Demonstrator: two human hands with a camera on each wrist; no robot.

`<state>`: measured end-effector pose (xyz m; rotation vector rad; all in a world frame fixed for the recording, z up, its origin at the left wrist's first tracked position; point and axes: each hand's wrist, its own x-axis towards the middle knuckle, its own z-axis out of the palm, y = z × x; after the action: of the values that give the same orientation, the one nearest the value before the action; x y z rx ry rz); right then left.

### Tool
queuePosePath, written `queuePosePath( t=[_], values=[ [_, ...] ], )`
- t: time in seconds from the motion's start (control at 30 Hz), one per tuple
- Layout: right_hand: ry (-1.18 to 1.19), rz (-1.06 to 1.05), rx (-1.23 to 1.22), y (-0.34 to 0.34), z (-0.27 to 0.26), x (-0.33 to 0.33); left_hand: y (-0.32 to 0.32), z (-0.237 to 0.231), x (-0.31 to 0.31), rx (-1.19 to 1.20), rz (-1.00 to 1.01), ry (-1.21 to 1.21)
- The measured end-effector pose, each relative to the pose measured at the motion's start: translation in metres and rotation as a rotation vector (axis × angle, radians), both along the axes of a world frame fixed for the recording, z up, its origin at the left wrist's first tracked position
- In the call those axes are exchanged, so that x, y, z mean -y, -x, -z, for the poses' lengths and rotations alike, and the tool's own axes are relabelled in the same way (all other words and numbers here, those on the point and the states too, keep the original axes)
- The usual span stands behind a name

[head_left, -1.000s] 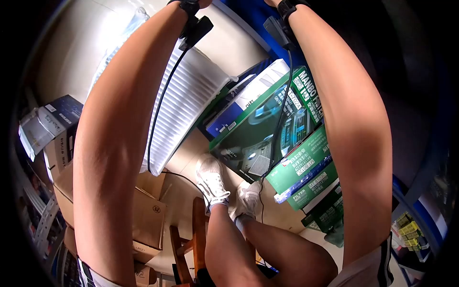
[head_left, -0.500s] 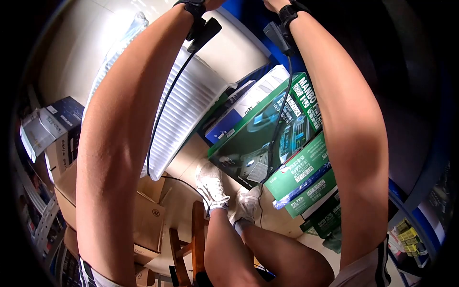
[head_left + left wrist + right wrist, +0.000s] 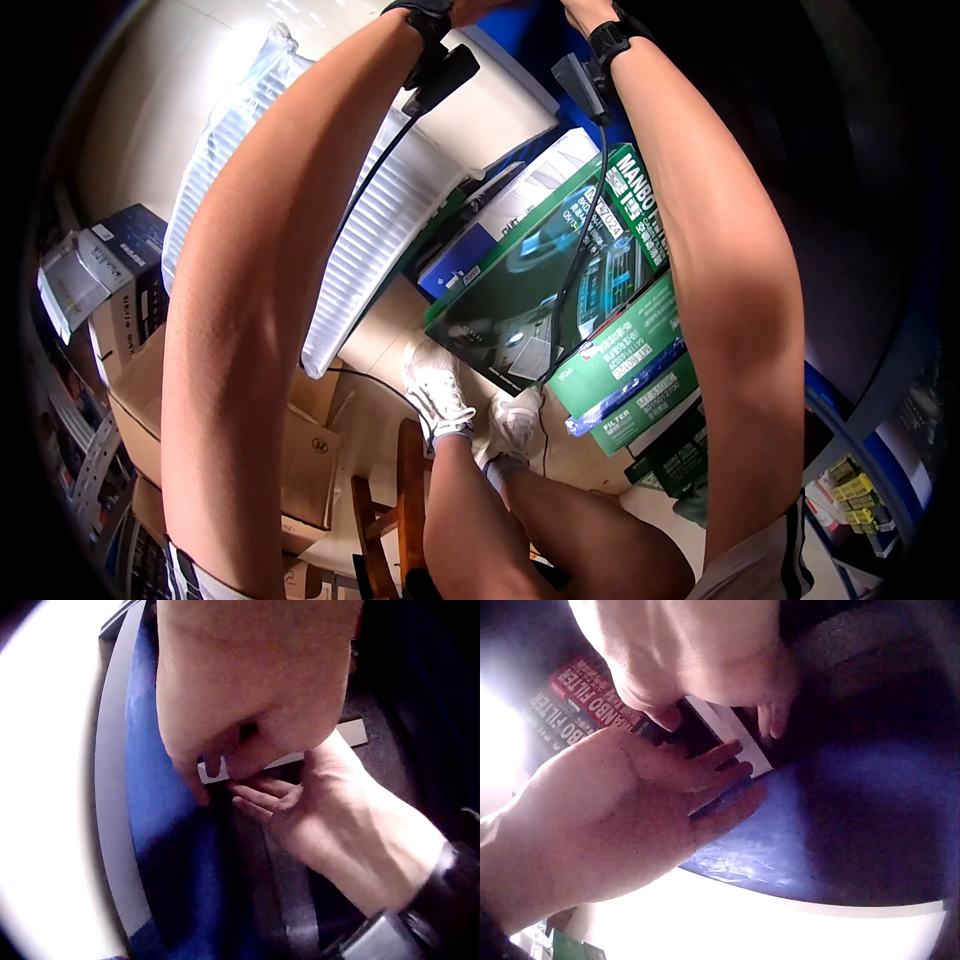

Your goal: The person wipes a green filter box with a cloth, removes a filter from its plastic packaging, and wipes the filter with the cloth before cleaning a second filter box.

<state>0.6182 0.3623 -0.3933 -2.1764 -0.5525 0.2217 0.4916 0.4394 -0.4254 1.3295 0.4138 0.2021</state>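
Between the two bare hands, close to the wrist cameras, I am seeing a narrow, flat, pale strip (image 3: 724,726) whose material I cannot tell. My right hand (image 3: 319,810) is gripping it, thumb on one side and fingers on the other. My left hand (image 3: 630,802) is lying with its fingers over the strip's end; whether it is pinching, I cannot tell, since its thumb is hiding from the right wrist camera. Next to that end, a smooth blue surface (image 3: 161,825) is curving along a pale grey rim (image 3: 116,787). Black bands (image 3: 608,42) are circling both wrists.

Past the arms, a large green-and-black printed box (image 3: 560,270) lettered MANBO is standing tilted in the head view, with flat green cartons (image 3: 625,345) stacking up beside it. A white pleated panel in clear plastic (image 3: 390,210) is showing on both sides of the left forearm (image 3: 260,300). Farther down, white laced shoes (image 3: 437,390) are resting on a pale tiled floor (image 3: 388,320), near a brown wooden frame (image 3: 410,500). Brown cardboard boxes (image 3: 300,460) are sitting to the left, and small yellow packages (image 3: 855,500) are filling a spot at the far right.
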Motion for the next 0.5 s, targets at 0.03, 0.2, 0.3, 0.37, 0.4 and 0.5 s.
queuePosePath(
  t=[0.03, 0.2, 0.3, 0.37, 0.4, 0.5],
  values=[
    [-0.002, -0.001, 0.001, -0.001, 0.000, 0.000, 0.000, 0.003, -0.003, 0.001, -0.001, -0.002],
    [0.069, 0.114, -0.050, 0.017, -0.031, 0.014, -0.017, 0.066, -0.038, 0.169, 0.381, 0.033],
    [0.169, 0.174, -0.007, 0.022, -0.032, 0.016, -0.013, 0.062, -0.028, 0.126, 0.384, -0.278],
    [0.111, 0.152, 0.018, 0.024, -0.031, 0.026, -0.005, 0.054, -0.023, 0.105, 0.380, -0.426],
    [0.069, 0.136, 0.028, 0.025, -0.029, 0.031, 0.003, 0.050, -0.027, 0.145, 0.421, -0.375],
    [-0.006, 0.141, -0.063, 0.034, -0.035, 0.041, 0.019, 0.023, -0.010, 0.138, 0.238, 0.120]
  ],
)
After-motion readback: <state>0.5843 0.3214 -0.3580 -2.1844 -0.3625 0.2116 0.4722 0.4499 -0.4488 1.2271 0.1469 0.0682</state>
